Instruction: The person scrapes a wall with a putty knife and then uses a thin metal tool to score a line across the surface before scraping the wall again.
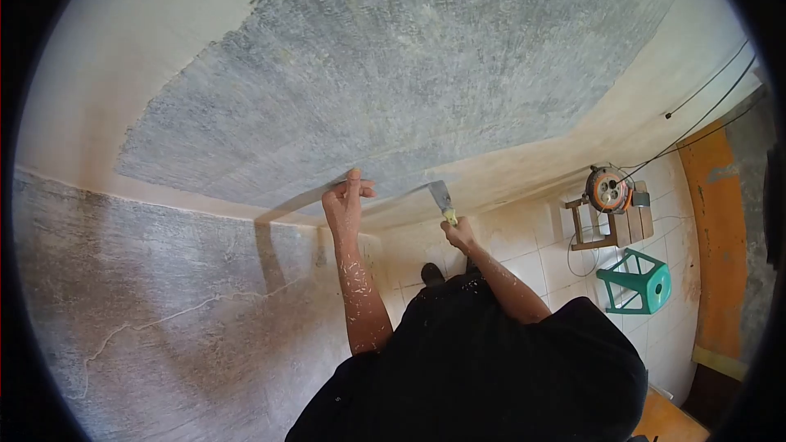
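My right hand [460, 233] is wrapped round the handle of a scraper [440, 195], whose flat metal blade points up toward the wall. My left hand [348, 196] is raised at the lower edge of a large rough grey patch [409, 74] on the pale wall. Its thumb and some fingers stretch out, and nothing shows in it. Whether its fingertips touch the wall is hard to tell. Pale flakes cling to both forearms.
At the right, a cable reel [608, 189] rests on a wooden stool [634, 227], with a green plastic stool [647, 282] beside it. Black cables [711, 111] hang nearby. A rough grey-brown wall [172, 295] stands at the left. Pale tiles [524, 266] cover the floor.
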